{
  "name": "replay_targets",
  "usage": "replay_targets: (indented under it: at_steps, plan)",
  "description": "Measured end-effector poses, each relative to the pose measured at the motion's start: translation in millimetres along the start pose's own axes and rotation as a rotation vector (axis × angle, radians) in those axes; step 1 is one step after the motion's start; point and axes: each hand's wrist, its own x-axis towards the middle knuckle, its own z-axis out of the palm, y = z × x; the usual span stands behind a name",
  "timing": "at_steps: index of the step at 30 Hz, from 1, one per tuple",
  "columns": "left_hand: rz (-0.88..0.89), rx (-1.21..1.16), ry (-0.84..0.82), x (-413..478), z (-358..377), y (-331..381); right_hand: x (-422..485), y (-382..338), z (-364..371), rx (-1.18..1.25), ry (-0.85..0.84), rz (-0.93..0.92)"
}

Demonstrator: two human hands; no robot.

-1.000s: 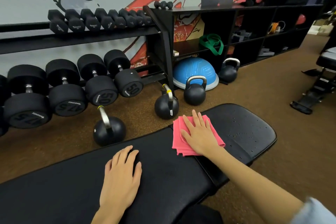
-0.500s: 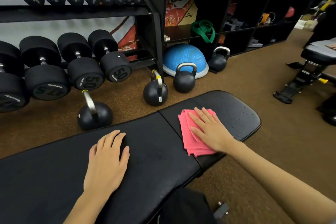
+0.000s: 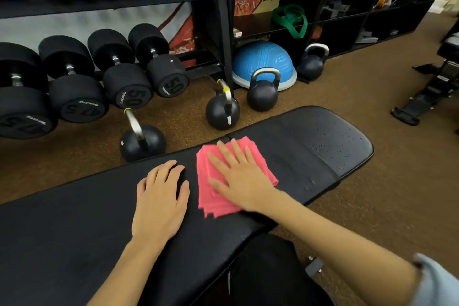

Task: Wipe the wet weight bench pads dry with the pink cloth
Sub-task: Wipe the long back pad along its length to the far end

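Flat right hand (image 3: 242, 176) presses pink cloth (image 3: 213, 196), partly hiding it.

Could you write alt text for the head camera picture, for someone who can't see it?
A right hand presses a folded pink cloth flat on a black weight bench; the left hand rests flat beside it. Water drops dot the far pad. Kettlebells stand behind.

"50" on two dumbbell ends (image 3: 135, 97), (image 3: 173, 85), "47.5" on the neighbouring dumbbell (image 3: 82, 110)
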Motion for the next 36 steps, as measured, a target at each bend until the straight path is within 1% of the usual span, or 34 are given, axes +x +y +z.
replay_targets:
  at_steps: [2,4,7,9,12,16,20,22,23,24,25,26,27,28,30,33,34,36]
  plan:
    - [-0.002,-0.006,0.002,-1.0,-1.2,0.8,-32.0,-3.9,1.9,0.025,-0.021,-0.117]
    - [-0.005,-0.007,0.005,-1.4,-1.6,2.0,-55.2,8.5,-0.8,0.032,-0.047,-0.182]
    - [-0.004,-0.008,0.0,-4.7,-2.8,2.7,-67.0,35.9,-5.9,-0.059,-0.051,-0.183]
    - [-0.003,-0.011,0.001,-5.2,-2.7,1.2,-65.2,56.1,-8.1,-0.109,-0.047,-0.105]
    - [0.001,-0.023,0.011,-5.0,-2.1,-0.7,-68.9,90.6,-14.7,-0.048,-0.044,0.088]
    - [-0.003,-0.035,0.011,0.1,-2.0,-1.6,-88.0,140.2,-20.6,0.008,-0.006,0.292]
    - [-0.008,-0.026,-0.001,-0.7,-0.6,-1.7,-86.1,177.4,-19.1,-0.034,0.029,0.55]
    - [-0.006,-0.025,-0.006,-0.7,-0.3,-2.7,-70.5,183.1,-17.3,-0.055,0.08,0.64]
    - [-0.007,-0.027,-0.01,-0.7,-0.7,-2.8,-60.8,180.1,-15.6,-0.031,0.145,0.661]
    - [-0.007,-0.03,-0.014,-0.9,-1.0,-2.4,-50.0,172.5,-13.2,0.032,0.226,0.652]
    - [-0.007,-0.033,-0.017,-1.4,-1.3,-1.6,-40.6,160.9,-11.3,0.111,0.308,0.604]
    - [-0.007,-0.036,-0.017,-1.6,-1.8,-1.0,-33.3,148.7,-9.4,0.184,0.371,0.528]
    - [-0.008,-0.039,-0.016,-1.5,-2.3,-0.9,-30.3,136.6,-9.8,0.245,0.39,0.449]
    - [-0.009,-0.041,-0.015,-0.9,-2.9,-0.8,-31.4,129.5,-10.5,0.297,0.375,0.383]
    - [-0.007,-0.041,-0.016,0.1,-3.7,-0.5,-48.0,136.2,-15.6,0.343,0.256,0.276]
    - [-0.012,-0.036,-0.02,-0.1,-2.5,1.0,-76.3,174.8,-22.6,0.233,0.082,0.063]
    - [-0.015,-0.031,-0.023,-1.1,-1.5,1.5,-76.0,188.6,-22.3,0.192,0.054,0.026]
    - [-0.023,-0.024,-0.022,-2.1,-0.9,1.2,-59.1,216.9,-19.9,0.175,0.053,0.052]
